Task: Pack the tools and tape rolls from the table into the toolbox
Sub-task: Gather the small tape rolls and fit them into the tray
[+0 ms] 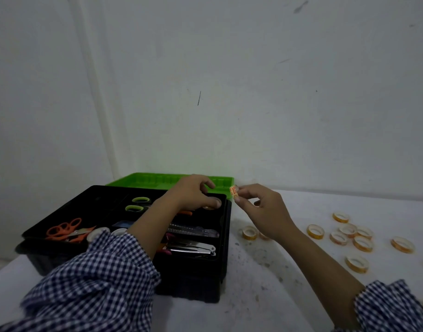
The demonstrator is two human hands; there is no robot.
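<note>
- Nearest the camera: checked blue-and-white sleeves on both arms, over a white table speckled with dark marks.
- On the table at right: loose tape rolls, small rings with orange-yellow cores and clear tape, scattered well apart from the box; one more roll just beside the right wrist.
- At left: black toolbox, tray on top, with a chrome stapler, orange scissors, green-handled scissors and a clear ruler.
- Over the tray's far right corner: left hand, fingers curled and loosely spread, thumb touching a tape roll in the tray; grip unclear.
- Beside the box's far right corner: right hand, thumb and forefinger pinched on a small orange-and-white tape roll, held edge-on above the table.
- Farthest: green lid laid open against the wall.
</note>
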